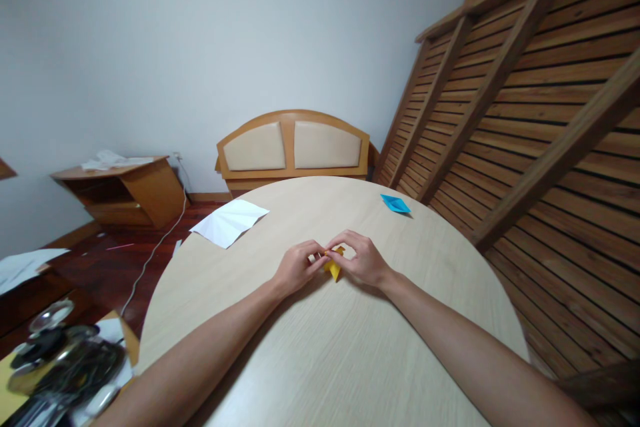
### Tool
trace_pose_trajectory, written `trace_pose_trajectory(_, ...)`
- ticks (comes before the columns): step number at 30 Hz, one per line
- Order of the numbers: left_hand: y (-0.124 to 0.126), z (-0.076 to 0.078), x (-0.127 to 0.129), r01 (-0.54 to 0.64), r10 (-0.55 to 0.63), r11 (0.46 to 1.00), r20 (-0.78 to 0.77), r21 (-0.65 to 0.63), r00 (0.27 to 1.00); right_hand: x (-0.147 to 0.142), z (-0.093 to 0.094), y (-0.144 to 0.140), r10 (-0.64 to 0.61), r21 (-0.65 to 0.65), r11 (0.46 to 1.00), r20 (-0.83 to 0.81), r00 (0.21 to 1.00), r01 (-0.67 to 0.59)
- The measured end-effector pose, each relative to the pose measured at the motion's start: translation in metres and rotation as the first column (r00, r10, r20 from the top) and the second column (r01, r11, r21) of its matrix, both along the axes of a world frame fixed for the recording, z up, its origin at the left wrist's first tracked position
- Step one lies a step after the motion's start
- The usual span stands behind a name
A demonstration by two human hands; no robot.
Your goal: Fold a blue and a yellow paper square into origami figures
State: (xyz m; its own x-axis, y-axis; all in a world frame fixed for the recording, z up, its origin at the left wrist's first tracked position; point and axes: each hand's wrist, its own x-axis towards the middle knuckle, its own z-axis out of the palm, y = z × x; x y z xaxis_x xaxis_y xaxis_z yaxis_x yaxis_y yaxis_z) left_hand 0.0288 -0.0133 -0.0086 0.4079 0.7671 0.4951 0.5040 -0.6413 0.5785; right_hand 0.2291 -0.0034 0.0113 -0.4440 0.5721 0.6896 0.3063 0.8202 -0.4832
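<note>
In the head view, the left hand (296, 267) and the right hand (361, 257) are meeting at the middle of the round pale wooden table (320, 347), fingers pinching closed on a small folded yellow paper piece (334, 267) between them. A white paper sheet (229, 221) is lying far-left, a blue folded paper boat (395, 203) far-right.

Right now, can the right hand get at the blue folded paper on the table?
Probably yes: the right hand pinches the yellow folded paper, but bare table lies between it and the blue folded paper.
</note>
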Motion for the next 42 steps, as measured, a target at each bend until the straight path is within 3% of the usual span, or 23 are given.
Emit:
trace_pose_trajectory(7,-0.002,0.003,0.001,0.013,-0.013,1.0,0.003,0.0,1.0,-0.002,-0.001,0.0,-0.03,-0.051,0.998,-0.002,1.0,0.03)
trace_pose_trajectory(17,-0.001,0.002,-0.001,-0.001,0.001,1.0,0.008,-0.03,1.0,-0.002,0.001,-0.001,-0.029,-0.27,0.963,-0.086,0.996,0.005)
trace_pose_trajectory(23,-0.001,0.001,-0.001,-0.008,0.007,0.999,-0.007,-0.041,1.0,0.004,0.002,0.004,-0.056,-0.227,0.973,-0.097,0.994,0.033)
trace_pose_trajectory(29,0.001,0.0,-0.003,-0.015,0.016,0.999,0.016,-0.046,1.0,0.01,0.003,0.008,0.019,-0.252,0.967,-0.045,0.999,-0.03)
trace_pose_trajectory(35,0.002,-0.002,-0.004,-0.039,0.039,0.998,0.013,-0.041,0.999,0.014,0.003,0.01,-0.061,-0.276,0.96,-0.012,0.998,0.056)
trace_pose_trajectory(42,0.002,-0.002,-0.002,-0.056,0.058,0.994,0.013,-0.089,0.998,0.016,0.002,0.011,-0.034,-0.275,0.961,0.032,0.999,0.041)
